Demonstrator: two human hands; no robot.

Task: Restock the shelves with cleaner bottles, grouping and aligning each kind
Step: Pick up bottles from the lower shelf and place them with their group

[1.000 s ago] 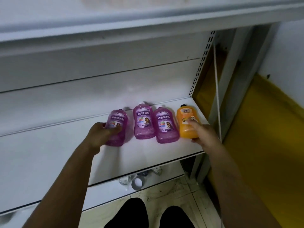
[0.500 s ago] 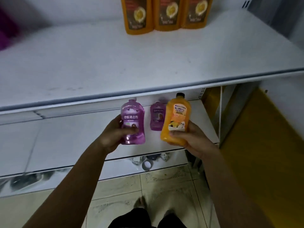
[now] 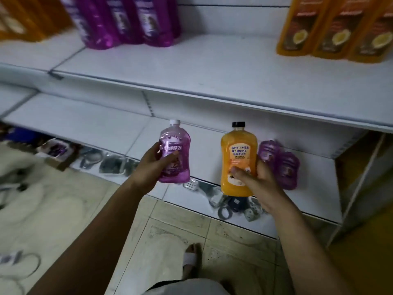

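Observation:
My left hand (image 3: 152, 165) grips a purple cleaner bottle (image 3: 174, 152) with a white cap, held upright in front of the lower shelf (image 3: 106, 128). My right hand (image 3: 258, 180) grips an orange cleaner bottle (image 3: 237, 158) with a black cap, also upright. Two purple bottles (image 3: 280, 160) stay on the lower shelf behind my right hand. On the upper shelf (image 3: 212, 73) stand a group of large purple bottles (image 3: 127, 20) at the left and large orange bottles (image 3: 336, 28) at the right.
More orange bottles (image 3: 23, 18) show at the far left of the upper shelf. Cables and small items (image 3: 225, 201) lie under the lower shelf's front edge. A cardboard box (image 3: 57, 152) and white bags (image 3: 32, 199) sit on the tiled floor at left.
Both bottles came off the lower shelf and rose in my hands. My view lifted and swung left, bringing the upper shelf's bottle groups into sight.

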